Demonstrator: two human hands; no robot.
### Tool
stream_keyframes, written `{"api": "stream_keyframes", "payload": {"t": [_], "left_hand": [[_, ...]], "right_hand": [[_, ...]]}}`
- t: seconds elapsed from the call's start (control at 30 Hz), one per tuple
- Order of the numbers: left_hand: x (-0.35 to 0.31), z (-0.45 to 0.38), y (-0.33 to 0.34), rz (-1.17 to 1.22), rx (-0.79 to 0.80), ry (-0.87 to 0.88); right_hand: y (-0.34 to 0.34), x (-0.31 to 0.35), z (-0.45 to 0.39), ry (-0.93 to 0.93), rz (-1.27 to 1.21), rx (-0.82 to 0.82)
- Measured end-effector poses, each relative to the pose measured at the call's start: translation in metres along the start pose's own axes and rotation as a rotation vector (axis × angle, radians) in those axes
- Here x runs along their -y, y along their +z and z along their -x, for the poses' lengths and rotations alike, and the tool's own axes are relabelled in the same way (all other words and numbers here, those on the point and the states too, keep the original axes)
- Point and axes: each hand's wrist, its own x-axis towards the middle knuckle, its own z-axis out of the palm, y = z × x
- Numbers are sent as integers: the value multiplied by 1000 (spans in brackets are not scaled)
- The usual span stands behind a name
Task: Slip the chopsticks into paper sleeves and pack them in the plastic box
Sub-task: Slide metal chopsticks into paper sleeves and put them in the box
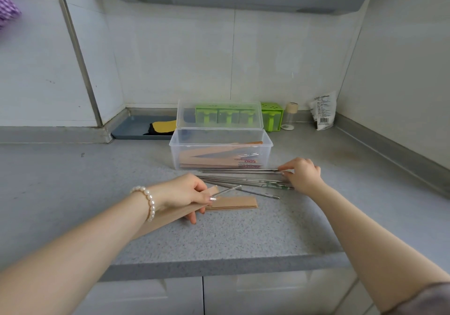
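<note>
Nearest us, the left hand [185, 193] has its grip closed on a paper sleeve [170, 213] with chopstick tips protruding, beside spare sleeves [233, 203] on the surface [219, 236]. Farther right, the right hand [302, 173] pinches the next pair from the loose chopsticks [243, 180]. Beyond, the open plastic box [220, 151] holds finished sets; we judge sleeving midway, with packing next.

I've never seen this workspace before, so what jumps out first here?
The clear plastic box, lid open, at the counter's centre, already holds sleeved chopsticks. Before it lie loose metal chopsticks, with the right hand at their ends. The left hand holds a paper sleeve with chopstick tips showing.
</note>
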Motion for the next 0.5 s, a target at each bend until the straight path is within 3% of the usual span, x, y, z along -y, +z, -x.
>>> {"api": "stream_keyframes", "payload": {"t": [0.2,0.37,0.5], "left_hand": [[-2,0,3,43,21,-13],[-2,1,4,60,13,-18],[-2,1,4,62,18,-15]], "right_hand": [[6,5,-11,9,4,2],[1,9,-18,-12,110,144],[-1,8,-17,-70,128,151]]}}
